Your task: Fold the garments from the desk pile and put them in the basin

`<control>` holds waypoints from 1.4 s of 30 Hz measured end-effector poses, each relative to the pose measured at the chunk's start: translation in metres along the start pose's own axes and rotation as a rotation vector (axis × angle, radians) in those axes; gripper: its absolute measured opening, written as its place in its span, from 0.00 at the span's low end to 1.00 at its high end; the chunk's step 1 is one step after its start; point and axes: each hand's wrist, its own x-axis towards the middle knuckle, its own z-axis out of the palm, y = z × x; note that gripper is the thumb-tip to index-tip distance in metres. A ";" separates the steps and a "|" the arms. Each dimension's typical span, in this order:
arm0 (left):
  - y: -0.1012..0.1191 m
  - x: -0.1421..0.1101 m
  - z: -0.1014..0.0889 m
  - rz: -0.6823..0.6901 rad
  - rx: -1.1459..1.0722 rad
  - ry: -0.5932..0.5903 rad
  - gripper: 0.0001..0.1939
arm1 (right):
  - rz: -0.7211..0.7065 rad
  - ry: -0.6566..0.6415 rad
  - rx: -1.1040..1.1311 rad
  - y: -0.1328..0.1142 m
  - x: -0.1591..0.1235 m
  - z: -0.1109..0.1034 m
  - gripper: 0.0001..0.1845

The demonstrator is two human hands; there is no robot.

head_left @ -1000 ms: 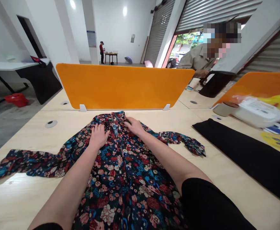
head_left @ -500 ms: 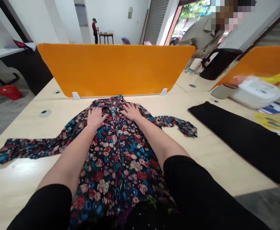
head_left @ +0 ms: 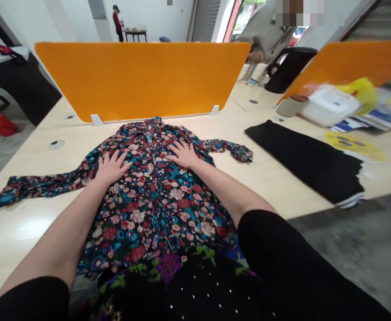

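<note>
A dark shirt with a red, pink and blue flower print (head_left: 138,214) lies spread face up on the pale wooden table (head_left: 222,178), its collar toward the orange divider. Its sleeves reach out to both sides. My left hand (head_left: 111,168) rests flat on the chest of the shirt at the left, fingers spread. On the other side of the front, my right hand (head_left: 184,155) also lies flat with spread fingers. Neither hand grips the cloth. The hem is partly hidden by my own black clothing.
The orange divider (head_left: 142,80) stands behind the collar. Folded black trousers (head_left: 299,156) lie to the right. Beyond them are a white plastic box (head_left: 331,104), a brown cup (head_left: 292,105), a yellow bag (head_left: 363,96) and a dark jug (head_left: 289,69). A person (head_left: 262,31) stands behind the divider.
Both hands have slid from near the collar down the shirt front toward me; the left has also moved outward. The right hand's fingers have spread flat. My view has tilted downward.
</note>
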 end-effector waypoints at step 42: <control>0.090 -0.257 -0.042 0.464 -0.421 0.060 0.19 | -0.562 -0.286 0.314 -0.107 -0.258 -0.016 0.20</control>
